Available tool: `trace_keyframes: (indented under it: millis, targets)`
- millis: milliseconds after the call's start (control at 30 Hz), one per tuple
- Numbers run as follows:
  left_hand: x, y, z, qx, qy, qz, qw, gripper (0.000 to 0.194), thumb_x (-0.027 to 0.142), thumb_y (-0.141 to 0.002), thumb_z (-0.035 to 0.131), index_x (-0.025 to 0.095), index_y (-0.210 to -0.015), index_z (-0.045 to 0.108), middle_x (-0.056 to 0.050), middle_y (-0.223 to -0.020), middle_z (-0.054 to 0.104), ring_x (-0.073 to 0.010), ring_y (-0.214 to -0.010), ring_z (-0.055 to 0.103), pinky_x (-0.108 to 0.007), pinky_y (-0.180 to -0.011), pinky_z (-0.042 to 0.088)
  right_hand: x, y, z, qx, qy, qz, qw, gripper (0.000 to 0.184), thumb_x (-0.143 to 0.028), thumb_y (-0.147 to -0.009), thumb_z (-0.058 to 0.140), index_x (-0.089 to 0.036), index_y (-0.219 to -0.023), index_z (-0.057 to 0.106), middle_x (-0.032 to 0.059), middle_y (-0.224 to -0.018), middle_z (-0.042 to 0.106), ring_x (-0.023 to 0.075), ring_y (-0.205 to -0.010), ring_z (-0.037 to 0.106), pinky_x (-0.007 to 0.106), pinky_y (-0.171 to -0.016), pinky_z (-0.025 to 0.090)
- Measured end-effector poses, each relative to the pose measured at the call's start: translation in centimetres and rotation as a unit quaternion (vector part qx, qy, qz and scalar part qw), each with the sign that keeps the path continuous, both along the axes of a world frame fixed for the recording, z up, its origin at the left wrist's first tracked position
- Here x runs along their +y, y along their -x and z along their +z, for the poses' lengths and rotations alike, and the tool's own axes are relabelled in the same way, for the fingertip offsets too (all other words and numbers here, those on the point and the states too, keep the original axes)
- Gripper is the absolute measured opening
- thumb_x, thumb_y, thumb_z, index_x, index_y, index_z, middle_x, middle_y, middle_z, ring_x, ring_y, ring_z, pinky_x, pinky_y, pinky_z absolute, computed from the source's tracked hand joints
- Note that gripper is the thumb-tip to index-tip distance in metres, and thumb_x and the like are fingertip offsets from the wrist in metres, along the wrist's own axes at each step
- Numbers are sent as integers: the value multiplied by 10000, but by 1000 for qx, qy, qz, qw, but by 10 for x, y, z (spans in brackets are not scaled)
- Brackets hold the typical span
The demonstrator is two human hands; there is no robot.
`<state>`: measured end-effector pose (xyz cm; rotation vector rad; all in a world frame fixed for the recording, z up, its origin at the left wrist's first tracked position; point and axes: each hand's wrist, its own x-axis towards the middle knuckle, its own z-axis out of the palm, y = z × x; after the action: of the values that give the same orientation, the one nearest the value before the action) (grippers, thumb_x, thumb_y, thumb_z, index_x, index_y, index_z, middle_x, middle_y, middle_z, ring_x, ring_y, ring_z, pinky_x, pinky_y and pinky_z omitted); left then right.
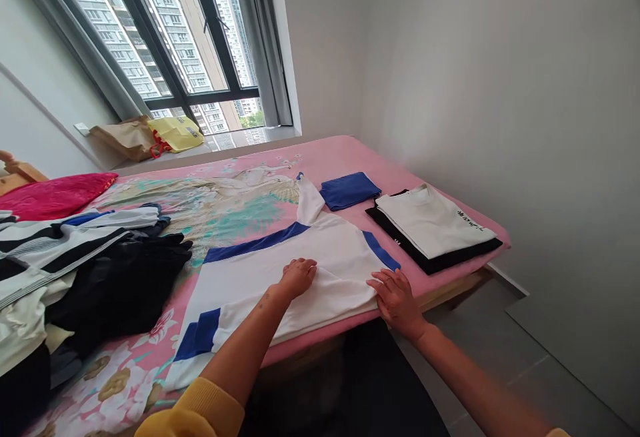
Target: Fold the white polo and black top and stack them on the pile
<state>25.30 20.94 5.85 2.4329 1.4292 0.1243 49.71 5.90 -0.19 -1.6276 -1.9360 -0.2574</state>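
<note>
A white long-sleeved top with blue bands lies spread along the near edge of the bed. One sleeve points away toward the window; the nearer sleeve is folded over the body, its blue cuff toward the left. My left hand rests on the middle of the top, palm down and fingers laid out on the cloth. At the right end, close to the blue neckband, my right hand touches the top's edge with its fingers apart.
A folded blue garment and a stack with a white shirt over black cloth lie at the right. Loose black clothes are heaped at the left, near a red pillow. Bags stand on the windowsill.
</note>
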Motion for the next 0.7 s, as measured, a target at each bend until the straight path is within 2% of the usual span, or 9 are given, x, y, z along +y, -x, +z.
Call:
trace_keyframes:
  millis: [67, 133, 267, 367, 467, 567, 700]
  targets:
    - [10, -12, -5, 11, 20, -4, 1000, 280, 331, -842, 440, 269, -997, 664, -62, -1067, 647, -252, -1036, 554, -383, -846, 418, 3, -2, -1, 17, -6, 7, 1000, 340, -90, -800, 485, -241, -1083, 600, 41, -1169, 591, 229, -1193, 428, 479, -1087, 193]
    - [16, -20, -10, 14, 27, -5, 1000, 233, 316, -815, 472, 251, -908, 675, -63, -1019, 649, -248, -1007, 558, -374, -829, 420, 4, -5, -2, 37, -16, 11, 999, 264, -89, -798, 494, -234, -973, 627, 37, -1083, 614, 222, -1160, 451, 472, -1084, 206]
    - [17, -26, -22, -4, 1, 9, 1000, 232, 298, -840, 435, 228, -829, 656, -55, -967, 646, -228, -972, 553, -392, -860, 399, -4, -13, -8, 65, -20, 22, 997, 195, -86, -817, 479, -218, -779, 617, 24, -886, 612, 188, -1009, 516, 448, -1049, 277]
    - [11, -25, -30, -35, -39, 29, 998, 223, 294, -851, 435, 218, -828, 643, -64, -950, 643, -241, -965, 547, -431, -876, 397, -15, -20, -11, 67, -14, 13, 998, 202, -80, -808, 478, -219, -819, 624, 39, -950, 604, 200, -1017, 515, 461, -1019, 315]
    - [3, -19, -32, -80, -85, 32, 993, 231, 256, -874, 407, 200, -937, 622, -87, -1026, 628, -238, -1008, 539, -423, -895, 413, -23, -19, -4, 78, -25, -26, 996, 247, -68, -797, 458, -217, -914, 617, 63, -1087, 583, 227, -1115, 486, 505, -1035, 295]
    - [-15, -2, -31, -114, -122, -1, 986, 272, 184, -886, 367, 206, -1022, 601, -77, -1132, 607, -199, -1103, 515, -392, -995, 372, -24, 1, 14, 116, -52, -19, 992, 257, -89, -831, 423, -210, -988, 586, 71, -1121, 582, 219, -1160, 476, 520, -1069, 264]
    - [-57, 28, -32, -102, -134, -62, 984, 364, 100, -864, 359, 250, -1098, 594, -20, -1229, 598, -153, -1223, 462, -384, -1107, 262, -6, 56, 33, 129, -24, 95, 987, 265, -152, -884, 397, -208, -1091, 551, 66, -1158, 598, 198, -1220, 450, 477, -1090, 276]
